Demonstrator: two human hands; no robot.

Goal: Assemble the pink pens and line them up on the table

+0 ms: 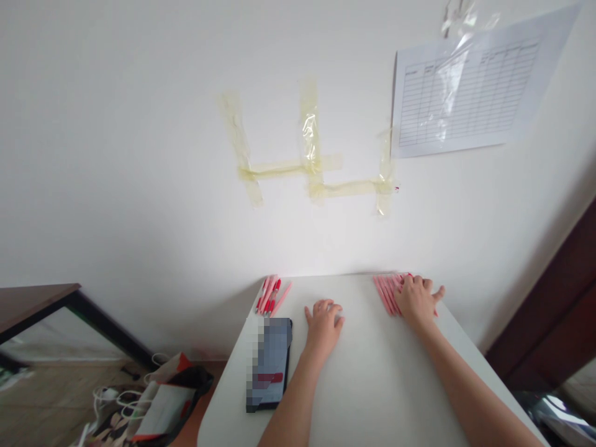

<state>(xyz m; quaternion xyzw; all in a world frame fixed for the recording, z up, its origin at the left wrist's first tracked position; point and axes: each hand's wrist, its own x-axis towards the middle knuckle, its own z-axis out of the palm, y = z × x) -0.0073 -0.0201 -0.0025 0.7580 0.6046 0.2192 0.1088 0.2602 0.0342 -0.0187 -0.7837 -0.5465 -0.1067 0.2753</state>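
Observation:
My left hand rests on the white table with its fingers apart and slightly curled, holding nothing. To its left is a small pile of pink and red pens. Below that pile lies a phone, partly blurred out. My right hand lies spread over a row of pink pens at the far right corner, its little finger stretched out to the side. Some pens are hidden under this hand. Whether its fingertips press on the pens I cannot tell.
The table stands against a white wall with yellowish tape strips and a printed sheet. Left is a dark-framed table, with bags and white cords on the floor. A dark red-brown panel stands at right.

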